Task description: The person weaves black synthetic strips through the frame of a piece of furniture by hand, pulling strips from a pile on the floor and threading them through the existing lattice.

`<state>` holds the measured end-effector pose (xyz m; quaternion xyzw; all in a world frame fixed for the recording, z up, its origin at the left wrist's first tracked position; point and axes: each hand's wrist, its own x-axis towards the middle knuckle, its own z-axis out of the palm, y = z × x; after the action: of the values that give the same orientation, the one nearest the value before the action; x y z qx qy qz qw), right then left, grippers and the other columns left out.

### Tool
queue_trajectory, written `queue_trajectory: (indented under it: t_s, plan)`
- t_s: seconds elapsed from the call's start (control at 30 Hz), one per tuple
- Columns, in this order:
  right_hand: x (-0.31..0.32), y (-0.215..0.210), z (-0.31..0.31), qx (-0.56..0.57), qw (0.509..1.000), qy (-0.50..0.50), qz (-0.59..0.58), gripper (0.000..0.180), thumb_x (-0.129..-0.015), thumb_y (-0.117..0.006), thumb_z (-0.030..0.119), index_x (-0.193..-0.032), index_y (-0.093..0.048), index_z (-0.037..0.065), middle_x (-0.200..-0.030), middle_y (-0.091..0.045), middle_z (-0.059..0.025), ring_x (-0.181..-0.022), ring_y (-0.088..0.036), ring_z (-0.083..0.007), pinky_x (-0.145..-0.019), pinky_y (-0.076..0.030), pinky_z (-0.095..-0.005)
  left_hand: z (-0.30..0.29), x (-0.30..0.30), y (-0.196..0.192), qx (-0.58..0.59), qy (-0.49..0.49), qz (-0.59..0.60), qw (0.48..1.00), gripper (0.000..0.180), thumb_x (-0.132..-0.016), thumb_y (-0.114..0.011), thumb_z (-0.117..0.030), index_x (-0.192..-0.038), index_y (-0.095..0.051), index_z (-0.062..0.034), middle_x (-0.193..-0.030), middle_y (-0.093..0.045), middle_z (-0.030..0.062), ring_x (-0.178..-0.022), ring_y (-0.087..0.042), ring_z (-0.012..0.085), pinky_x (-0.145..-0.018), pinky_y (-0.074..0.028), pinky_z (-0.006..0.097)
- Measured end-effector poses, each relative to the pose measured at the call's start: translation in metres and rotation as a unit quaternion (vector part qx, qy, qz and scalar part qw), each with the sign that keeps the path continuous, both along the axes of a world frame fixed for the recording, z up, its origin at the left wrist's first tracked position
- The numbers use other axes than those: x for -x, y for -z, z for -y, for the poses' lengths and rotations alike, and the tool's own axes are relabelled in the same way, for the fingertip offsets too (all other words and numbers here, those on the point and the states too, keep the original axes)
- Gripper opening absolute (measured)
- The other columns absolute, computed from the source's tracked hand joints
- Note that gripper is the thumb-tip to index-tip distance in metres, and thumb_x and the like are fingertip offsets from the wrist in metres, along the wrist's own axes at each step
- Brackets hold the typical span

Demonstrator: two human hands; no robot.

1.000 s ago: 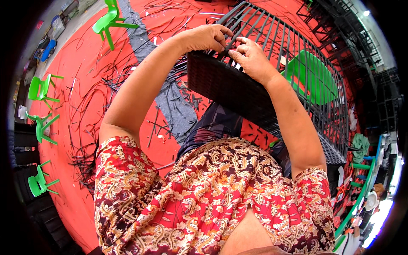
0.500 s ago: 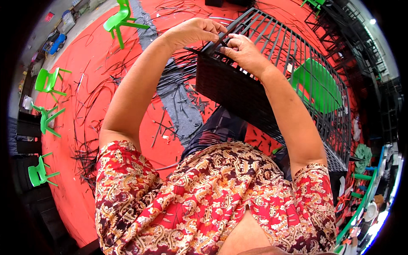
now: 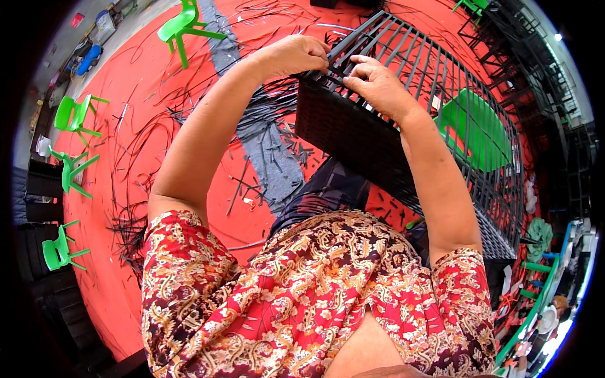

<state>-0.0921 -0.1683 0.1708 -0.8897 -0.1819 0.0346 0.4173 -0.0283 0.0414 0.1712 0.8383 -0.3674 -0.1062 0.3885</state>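
A black woven frame of flat strips and slats stands tilted before me, its near side densely woven and its upper side a row of open bars. My left hand is at its upper left corner, fingers curled together against the edge; what they pinch is hidden. Just right of it, my right hand rests over the bars along the same edge. Its thumb and forefinger are apart, tips at the slats, with nothing visible between them. Loose black strips trail from near that corner across the floor.
Behind the bars is a green plastic chair. More small green chairs stand at left and far left. Strip offcuts litter the red floor covering and a grey cloth runner. Black frames are stacked at far right.
My right hand has moved slightly right and down, away from my left, and its thumb and forefinger have spread. My left fingers have curled in lower at the corner. The view has shifted slightly.
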Motion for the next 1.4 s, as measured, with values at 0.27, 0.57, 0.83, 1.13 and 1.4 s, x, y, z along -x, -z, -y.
queue_trajectory:
  t_s: [0.27, 0.57, 0.83, 1.13, 1.4]
  plan:
    - [0.0, 0.0, -0.002, -0.017, 1.0, 0.011, -0.006, 0.022, -0.082, -0.06, 0.021, -0.084, -0.065, 0.0, -0.122, -0.048, -0.0192, -0.119, -0.04, -0.0237, -0.092, -0.035, -0.0317, 0.01, 0.004, 0.0, 0.005, 0.004, -0.024, 1.0, 0.017, -0.078, -0.062, -0.015, -0.087, -0.067, -0.0016, -0.118, -0.054, 0.008, -0.088, -0.055, 0.0104, -0.078, -0.042, 0.025]
    - [-0.009, 0.007, 0.0, -0.009, 1.0, -0.015, -0.004, 0.019, -0.08, -0.063, 0.019, -0.075, -0.063, 0.001, -0.129, -0.042, -0.0172, -0.117, -0.041, -0.022, -0.09, -0.034, -0.0303, 0.011, 0.005, 0.0, -0.02, 0.04, -0.022, 0.999, 0.018, -0.079, -0.062, -0.017, -0.09, -0.067, -0.0031, -0.123, -0.051, 0.0101, -0.094, -0.055, 0.0151, -0.083, -0.041, 0.028]
    - [-0.002, 0.0, -0.008, -0.063, 0.997, 0.021, -0.048, 0.021, -0.079, -0.061, 0.016, -0.066, -0.057, 0.0, -0.133, -0.037, -0.0165, -0.115, -0.041, -0.0201, -0.09, -0.033, -0.0303, -0.012, -0.01, -0.004, -0.037, -0.006, 0.104, 0.994, 0.019, -0.078, -0.062, -0.021, -0.093, -0.068, -0.0108, -0.128, -0.044, 0.0175, -0.119, -0.042, 0.0257, -0.093, -0.037, 0.033]
    - [-0.009, 0.018, -0.006, -0.07, 0.996, 0.049, -0.018, 0.017, -0.076, -0.058, 0.011, -0.062, -0.055, 0.001, -0.13, -0.04, -0.0193, -0.114, -0.042, -0.0214, -0.089, -0.034, -0.0287, 0.02, 0.007, -0.007, -0.303, -0.021, 0.211, 0.929, 0.03, -0.073, -0.056, -0.024, -0.102, -0.065, -0.0207, -0.122, -0.051, 0.0077, -0.125, -0.033, 0.029, -0.093, -0.036, 0.041]
    - [-0.012, 0.027, -0.003, -0.057, 0.995, 0.059, 0.055, 0.023, -0.069, -0.06, 0.018, -0.057, -0.059, -0.002, -0.112, -0.055, -0.0238, -0.112, -0.049, -0.0278, -0.091, -0.038, -0.0321, 0.007, -0.018, 0.0, -0.18, 0.136, 0.022, 0.974, 0.034, -0.08, -0.056, -0.032, -0.109, -0.06, -0.0163, -0.117, -0.055, 0.0075, -0.131, -0.019, 0.0274, -0.101, -0.024, 0.037]
